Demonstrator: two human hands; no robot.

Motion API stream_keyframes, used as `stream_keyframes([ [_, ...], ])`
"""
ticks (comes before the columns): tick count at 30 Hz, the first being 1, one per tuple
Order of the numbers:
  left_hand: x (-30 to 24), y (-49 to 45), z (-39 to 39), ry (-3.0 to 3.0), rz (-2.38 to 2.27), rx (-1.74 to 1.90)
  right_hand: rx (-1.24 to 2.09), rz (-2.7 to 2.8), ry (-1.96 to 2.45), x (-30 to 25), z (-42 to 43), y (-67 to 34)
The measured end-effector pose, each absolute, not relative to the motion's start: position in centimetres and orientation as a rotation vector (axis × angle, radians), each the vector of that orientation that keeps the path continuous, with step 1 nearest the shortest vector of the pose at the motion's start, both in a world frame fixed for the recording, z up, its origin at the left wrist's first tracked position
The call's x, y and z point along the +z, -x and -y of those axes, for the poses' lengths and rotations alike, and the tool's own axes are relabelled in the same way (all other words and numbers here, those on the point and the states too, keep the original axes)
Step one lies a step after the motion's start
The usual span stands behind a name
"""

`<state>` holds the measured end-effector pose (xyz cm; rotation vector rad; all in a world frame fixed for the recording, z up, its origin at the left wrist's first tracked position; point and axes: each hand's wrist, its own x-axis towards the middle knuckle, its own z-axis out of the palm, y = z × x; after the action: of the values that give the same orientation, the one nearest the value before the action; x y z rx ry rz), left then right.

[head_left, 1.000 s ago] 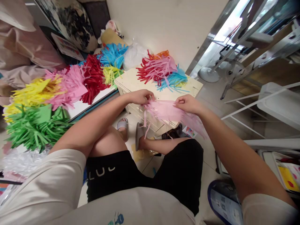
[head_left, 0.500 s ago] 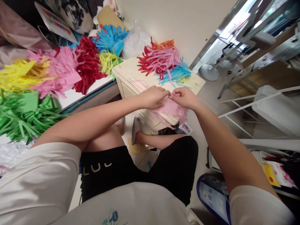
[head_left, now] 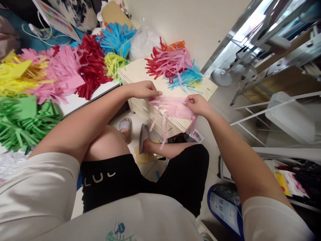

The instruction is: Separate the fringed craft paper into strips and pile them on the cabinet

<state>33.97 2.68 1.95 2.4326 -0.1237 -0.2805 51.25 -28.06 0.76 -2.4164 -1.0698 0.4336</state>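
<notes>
A pale pink fringed tissue paper tassel (head_left: 175,107) lies across the front corner of the cream cabinet (head_left: 135,70), its strips hanging over the edge. At its left end, my left hand (head_left: 146,90) has its fingers closed on the strips. My right hand (head_left: 197,103) pinches the other side of the same paper. Just beyond it on the cabinet top rest a red and pink tassel bundle (head_left: 169,60) and a blue one (head_left: 187,78).
On the left, a white table carries yellow (head_left: 22,72), pink (head_left: 62,70), dark red (head_left: 91,63), green (head_left: 27,117) and blue tassels (head_left: 116,38). A clear plastic bag (head_left: 144,42) sits against the wall. A white rack (head_left: 265,113) and a blue bin (head_left: 224,207) stand to the right.
My left hand has moved left, away from my right hand, drawing the pink strips out. The paper is now spread between both hands, with strips dangling over the cabinet's front.
</notes>
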Motion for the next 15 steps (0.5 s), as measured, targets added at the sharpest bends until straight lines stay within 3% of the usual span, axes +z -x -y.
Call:
stream_keyframes([
  [5, 2.4, -33.6, -4.0, -2.807, -0.27, 0.056, 0.437, 1.064, 2.413, 0.8, 27.6, -51.3],
  [8, 3.2, -33.3, -0.1, -2.779, 0.03, 0.282, 0.43, 1.078, 2.438, 0.6, 27.1, -51.2],
  [11, 3.0, -32.9, 5.3, -2.716, 0.455, 0.077, 0.369, 1.131, 2.55, 0.6, 26.9, -50.8],
  [15, 1.3, -32.2, 9.2, -2.871, 0.51, -0.148, -0.031, 1.29, 2.711, 1.4, 28.0, -48.4],
])
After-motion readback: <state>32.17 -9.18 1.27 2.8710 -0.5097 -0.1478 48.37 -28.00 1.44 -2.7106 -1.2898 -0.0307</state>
